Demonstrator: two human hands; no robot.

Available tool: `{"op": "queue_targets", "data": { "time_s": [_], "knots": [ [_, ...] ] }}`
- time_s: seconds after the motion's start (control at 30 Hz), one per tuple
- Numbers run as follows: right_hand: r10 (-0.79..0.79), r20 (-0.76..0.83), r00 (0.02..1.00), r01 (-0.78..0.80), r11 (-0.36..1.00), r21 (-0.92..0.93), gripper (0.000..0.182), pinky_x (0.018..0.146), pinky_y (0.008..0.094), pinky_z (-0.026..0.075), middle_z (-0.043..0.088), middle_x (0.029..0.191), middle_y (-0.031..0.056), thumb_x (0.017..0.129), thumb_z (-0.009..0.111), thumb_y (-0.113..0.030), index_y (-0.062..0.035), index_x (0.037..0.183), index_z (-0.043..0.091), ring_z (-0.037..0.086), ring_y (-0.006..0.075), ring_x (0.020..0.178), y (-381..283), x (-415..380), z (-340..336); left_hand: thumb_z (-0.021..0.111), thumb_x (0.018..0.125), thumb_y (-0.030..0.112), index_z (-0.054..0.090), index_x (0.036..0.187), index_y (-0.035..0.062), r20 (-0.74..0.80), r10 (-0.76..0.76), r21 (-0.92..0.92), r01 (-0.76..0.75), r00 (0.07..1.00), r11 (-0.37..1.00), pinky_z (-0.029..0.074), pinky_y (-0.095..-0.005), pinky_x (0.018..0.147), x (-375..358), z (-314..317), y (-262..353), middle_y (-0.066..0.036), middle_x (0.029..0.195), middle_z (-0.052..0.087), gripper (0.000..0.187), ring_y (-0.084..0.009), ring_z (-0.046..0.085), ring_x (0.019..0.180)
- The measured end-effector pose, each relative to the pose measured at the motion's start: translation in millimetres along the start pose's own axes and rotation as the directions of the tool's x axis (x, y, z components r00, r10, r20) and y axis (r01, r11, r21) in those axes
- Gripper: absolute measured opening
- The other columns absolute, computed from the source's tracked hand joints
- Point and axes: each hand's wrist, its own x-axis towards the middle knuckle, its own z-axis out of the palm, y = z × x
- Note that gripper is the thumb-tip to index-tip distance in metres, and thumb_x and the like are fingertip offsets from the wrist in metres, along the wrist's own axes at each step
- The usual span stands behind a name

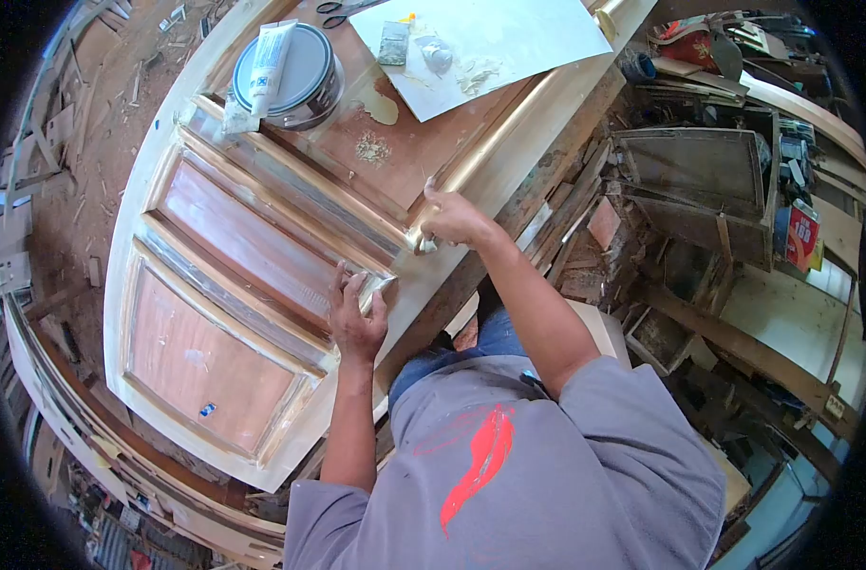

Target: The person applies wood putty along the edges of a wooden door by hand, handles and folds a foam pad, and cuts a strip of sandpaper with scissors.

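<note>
A panelled wooden door [210, 351] with raised mouldings lies flat in front of me. My left hand [357, 318] rests at the lower right corner of the middle panel, fingers apart on the moulding, holding nothing that shows. Farther right, my right hand [457, 218] is at the corner of the upper panel, its fingers curled and thumb raised; something small and pale shows below the fingers, too small to name. Pale filler marks the mouldings near both hands. On the upper panel stands a round can [310, 71] with a white tube [270, 62] on its lid.
A white board [509, 47] carrying a scraper [393, 44] and filler smears lies on the door's upper part, beside scissors [336, 13]. Shavings [372, 148] lie near the can. Wooden frames and scrap [694, 171] fill the right side; long curved boards [120, 465] lie at lower left.
</note>
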Motion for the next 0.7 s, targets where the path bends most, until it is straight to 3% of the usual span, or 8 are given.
{"op": "queue_targets", "data": {
  "time_s": [0.07,0.17,0.2,0.27,0.47,0.57,0.6,0.7],
  "knots": [
    [-0.02,0.115,0.993,0.012,0.998,0.068,0.075,0.05,0.0281,0.051,0.077,0.096,0.0083,0.088,0.078,-0.011,-0.012,0.159,0.053,0.061,0.0109,0.064,2.8,-4.5,0.3,0.075,0.088,0.009,0.064,0.127,0.0047,0.008,-0.012,-0.011,0.013,1.0,1.0,0.046,-0.0525,0.116,-0.6,0.2,0.6,-0.026,0.157,0.049,0.04,-0.047,0.053,0.14],
    [-0.243,-0.025,0.97,0.24,0.931,0.275,0.068,0.051,0.0259,0.05,0.076,0.094,0.005,0.09,0.077,-0.008,-0.009,0.156,0.057,0.061,0.008,0.066,8.7,-13.6,-17.9,0.075,0.088,0.008,0.065,0.124,0.0043,-0.027,0.024,-0.003,-0.024,0.999,1.0,0.047,-0.0515,0.115,3.5,-1.6,9.5,-0.026,0.157,0.049,0.038,-0.0457,0.053,0.14],
    [-0.267,-0.241,0.933,0.331,0.901,0.281,0.063,0.061,0.0314,0.06,0.08,0.104,0.0086,0.09,0.079,-0.005,-0.0108,0.151,0.062,0.07,0.0138,0.073,10.1,-8.8,-22.1,0.075,0.088,0.008,0.065,0.124,0.0044,-0.043,0.025,0.012,-0.024,0.999,1.0,0.048,-0.0512,0.115,4.1,-4.8,8.8,-0.026,0.157,0.05,0.038,-0.045,0.053,0.14],
    [-0.136,-0.529,0.838,0.341,0.886,0.312,0.056,0.073,0.0316,0.062,0.081,0.116,0.0105,0.091,0.081,-0.009,-0.0108,0.145,0.068,0.076,0.0152,0.087,19.8,6.3,-41.5,0.075,0.088,0.007,0.065,0.123,0.0044,-0.069,0.028,0.04,-0.025,0.997,0.999,0.048,-0.0507,0.115,3.8,-8.7,7.0,-0.026,0.156,0.051,0.037,-0.0438,0.053,0.141],
    [-0.253,-0.776,0.578,0.522,0.845,0.113,0.047,0.091,0.0307,0.06,0.081,0.117,0.0097,0.089,0.08,-0.006,-0.011,0.136,0.073,0.078,0.0167,0.1,40.7,62.1,-78.3,0.076,0.088,0.007,0.066,0.124,0.0056,-0.055,-0.03,-0.002,0.03,0.998,1.0,0.048,-0.0502,0.115,-2.6,-10.8,3.8,-0.026,0.153,0.054,0.037,-0.0428,0.053,0.142],
    [-0.242,-0.798,0.552,0.378,0.926,-0.019,0.042,0.089,0.0331,0.061,0.081,0.119,0.0092,0.09,0.079,-0.009,-0.015,0.131,0.075,0.079,0.0201,0.1,36.3,62.2,-86.1,0.076,0.088,0.007,0.066,0.124,0.006,-0.073,-0.009,0.021,0.01,0.997,1.0,0.049,-0.0505,0.114,-3.8,-11.5,1.9,-0.026,0.153,0.054,0.037,-0.0435,0.054,0.141],
    [-0.252,-0.8,0.545,0.34,0.938,-0.064,0.036,0.089,0.0405,0.059,0.081,0.116,0.007,0.089,0.08,-0.015,-0.0181,0.125,0.077,0.078,0.0255,0.1,35.7,63.1,-88.0,0.076,0.088,0.008,0.066,0.125,0.0062,-0.073,-0.009,0.031,0.011,0.997,0.999,0.049,-0.0506,0.114,-4.4,-12.4,2.4,-0.026,0.153,0.054,0.038,-0.0436,0.054,0.142],
    [-0.375,-0.801,0.467,0.151,0.926,-0.346,0.031,0.092,0.0456,0.054,0.081,0.108,0.0049,0.088,0.081,-0.018,-0.0212,0.119,0.079,0.074,0.0287,0.101,32.2,65.4,-90.7,0.076,0.088,0.008,0.066,0.126,0.0057,-0.079,0.018,0.071,-0.012,0.997,0.997,0.051,-0.0498,0.111,-5.1,-12.5,2.2,-0.025,0.155,0.052,0.039,-0.0428,0.057,0.136]
  ]
}}
